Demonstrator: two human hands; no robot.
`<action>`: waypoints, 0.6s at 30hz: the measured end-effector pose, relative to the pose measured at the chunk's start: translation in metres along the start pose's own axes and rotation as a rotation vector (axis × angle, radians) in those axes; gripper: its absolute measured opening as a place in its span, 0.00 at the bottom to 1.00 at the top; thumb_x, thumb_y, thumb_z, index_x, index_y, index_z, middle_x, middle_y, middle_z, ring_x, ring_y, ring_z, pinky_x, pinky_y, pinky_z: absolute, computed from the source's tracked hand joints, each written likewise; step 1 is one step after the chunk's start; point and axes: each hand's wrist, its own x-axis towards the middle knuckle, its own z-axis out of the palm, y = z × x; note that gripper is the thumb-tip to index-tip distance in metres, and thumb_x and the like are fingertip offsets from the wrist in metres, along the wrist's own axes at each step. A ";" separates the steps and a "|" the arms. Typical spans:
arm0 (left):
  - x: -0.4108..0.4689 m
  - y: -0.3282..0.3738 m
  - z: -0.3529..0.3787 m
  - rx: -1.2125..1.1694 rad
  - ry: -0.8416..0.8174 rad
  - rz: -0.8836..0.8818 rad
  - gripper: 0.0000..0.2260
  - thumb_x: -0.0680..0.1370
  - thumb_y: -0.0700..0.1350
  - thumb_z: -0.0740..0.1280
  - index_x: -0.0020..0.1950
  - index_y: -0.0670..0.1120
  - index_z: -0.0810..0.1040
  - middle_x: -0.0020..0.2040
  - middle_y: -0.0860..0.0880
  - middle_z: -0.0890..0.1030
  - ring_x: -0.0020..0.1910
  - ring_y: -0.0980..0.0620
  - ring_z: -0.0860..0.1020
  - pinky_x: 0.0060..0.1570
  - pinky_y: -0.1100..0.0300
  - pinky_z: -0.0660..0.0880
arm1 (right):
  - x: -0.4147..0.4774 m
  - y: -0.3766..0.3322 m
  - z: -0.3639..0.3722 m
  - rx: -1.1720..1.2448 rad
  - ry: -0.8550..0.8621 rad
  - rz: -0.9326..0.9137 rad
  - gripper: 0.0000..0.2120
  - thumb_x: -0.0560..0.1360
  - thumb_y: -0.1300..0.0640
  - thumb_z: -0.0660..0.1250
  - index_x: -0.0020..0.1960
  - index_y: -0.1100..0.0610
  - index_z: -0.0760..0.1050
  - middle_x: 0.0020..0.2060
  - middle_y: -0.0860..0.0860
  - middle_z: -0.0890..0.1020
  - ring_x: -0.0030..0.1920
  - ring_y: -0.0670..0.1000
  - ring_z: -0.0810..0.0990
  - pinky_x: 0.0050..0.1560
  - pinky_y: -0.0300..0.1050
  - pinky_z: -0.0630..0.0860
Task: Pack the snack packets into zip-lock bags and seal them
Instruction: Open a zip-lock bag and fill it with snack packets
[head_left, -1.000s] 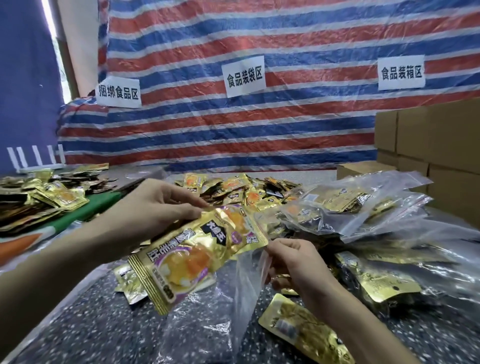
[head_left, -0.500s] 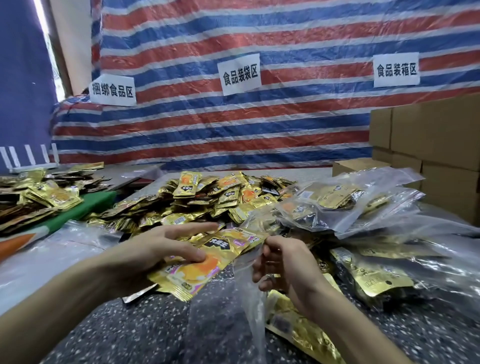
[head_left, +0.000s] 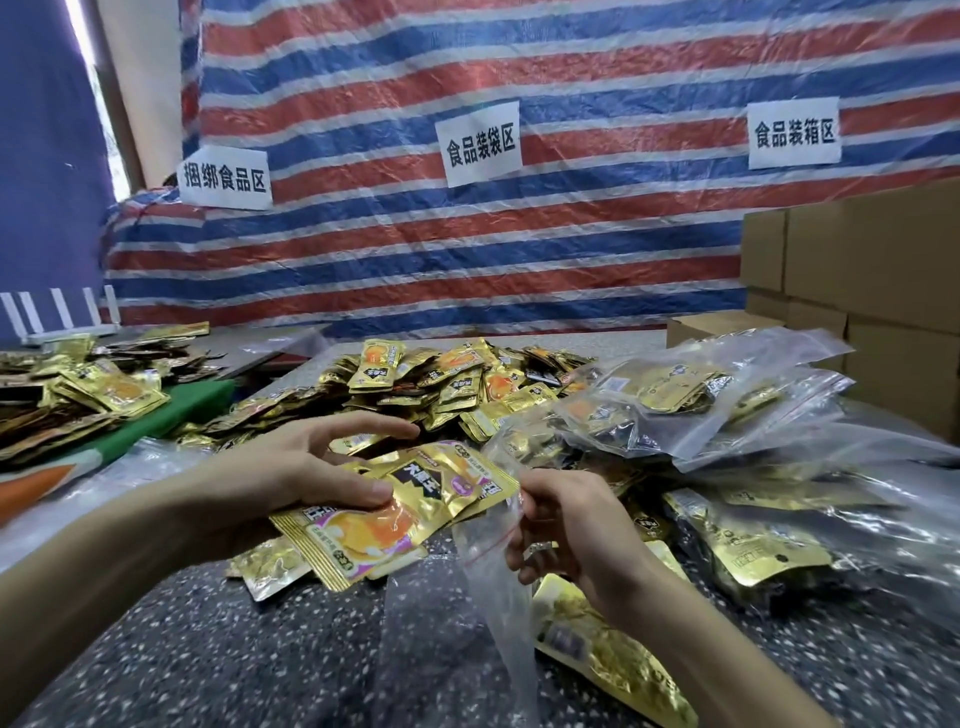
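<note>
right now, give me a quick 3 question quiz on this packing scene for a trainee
1. True or false: the left hand holds a stack of gold snack packets.
2. What does the right hand pinch? A) a cardboard box B) a clear zip-lock bag C) a paper sign
3. Fill in: seen from the head camera, the filled bags lie to the ___ of the loose packet pile.

Key: 1 true; 2 B; 3 right
</note>
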 end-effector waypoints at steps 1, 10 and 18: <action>-0.001 0.004 -0.001 0.021 -0.026 -0.017 0.26 0.66 0.43 0.81 0.63 0.54 0.81 0.56 0.34 0.82 0.37 0.43 0.84 0.33 0.59 0.81 | -0.001 0.000 0.000 -0.010 -0.010 -0.012 0.24 0.81 0.59 0.58 0.26 0.53 0.73 0.27 0.56 0.78 0.27 0.55 0.77 0.26 0.42 0.73; 0.005 0.043 -0.008 0.250 -0.033 -0.062 0.12 0.68 0.39 0.78 0.50 0.42 0.83 0.46 0.37 0.83 0.34 0.46 0.84 0.28 0.62 0.79 | -0.002 0.004 0.003 -0.082 -0.100 -0.197 0.21 0.81 0.59 0.59 0.30 0.54 0.70 0.23 0.50 0.72 0.25 0.51 0.71 0.26 0.41 0.69; 0.024 0.080 0.002 0.578 -0.294 -0.163 0.11 0.68 0.44 0.79 0.47 0.45 0.83 0.44 0.40 0.84 0.34 0.49 0.82 0.31 0.62 0.78 | -0.007 0.007 0.013 -0.183 -0.183 -0.338 0.17 0.78 0.55 0.60 0.30 0.53 0.67 0.27 0.48 0.67 0.29 0.46 0.65 0.32 0.36 0.64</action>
